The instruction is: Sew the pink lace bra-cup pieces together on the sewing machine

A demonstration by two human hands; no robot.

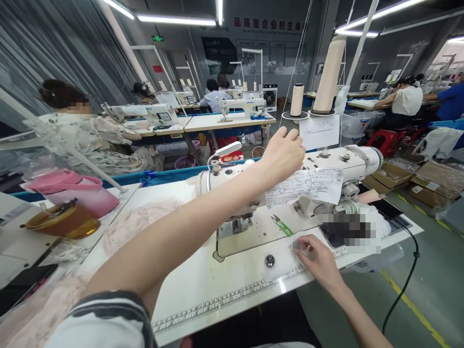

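My left hand [284, 153] reaches over the top of the white sewing machine [224, 176], below the thread cones. Its fingers are curled closed; what they hold, if anything, is hidden, though a thin thread runs down close to them. Low over the table, my right hand [321, 261] pinches a small round bobbin [297, 245] between thumb and finger. To its left lies a metal bobbin case [269, 260] on white cloth. Green-handled thread snips [283, 226] rest on the machine bed. A handwritten paper [308, 187] hangs on the machine's front.
A large thread cone [329, 75] and a smaller cone [297, 100] stand behind the machine. A printed tape measure [217, 302] runs along the table's front edge. Pale pink fabric [141, 224] and an amber bowl [63, 220] are at left. A phone [387, 209] lies right. Co-workers sit beyond.
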